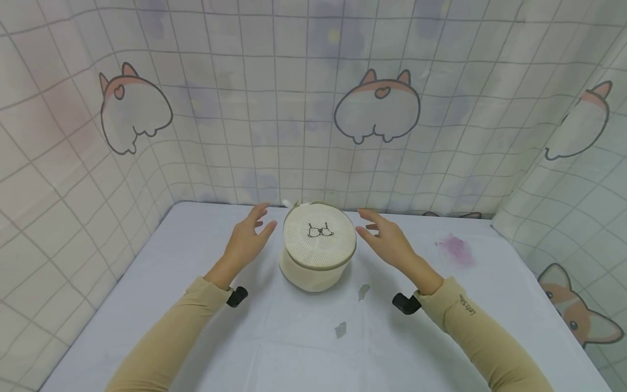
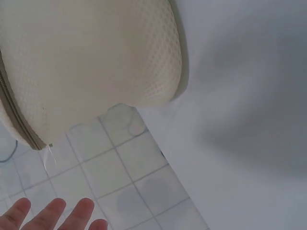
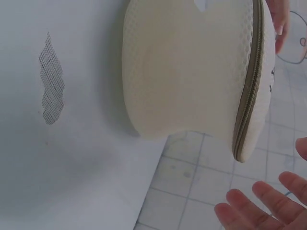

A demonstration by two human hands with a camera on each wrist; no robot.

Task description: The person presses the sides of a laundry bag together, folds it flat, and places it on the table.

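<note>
A round cream mesh laundry bag (image 1: 319, 245) with a glasses drawing on its lid stands on the white table. Its brown zipper (image 3: 250, 81) runs around the lid's edge and looks closed in the right wrist view. Just left of the bag hovers my left hand (image 1: 247, 237), fingers spread and apart from it. On the other side, my right hand (image 1: 387, 239) is held close to the lid without gripping it, its fingers loosely bent. Both wrist views show fingertips beside the bag's mesh wall (image 2: 96, 57), holding nothing.
The white table (image 1: 294, 337) has grey worn patches (image 1: 340, 329) in front of the bag and a pink stain (image 1: 456, 249) at the right. A checked curtain (image 1: 235, 109) with cartoon dog prints hangs behind the table and along both sides.
</note>
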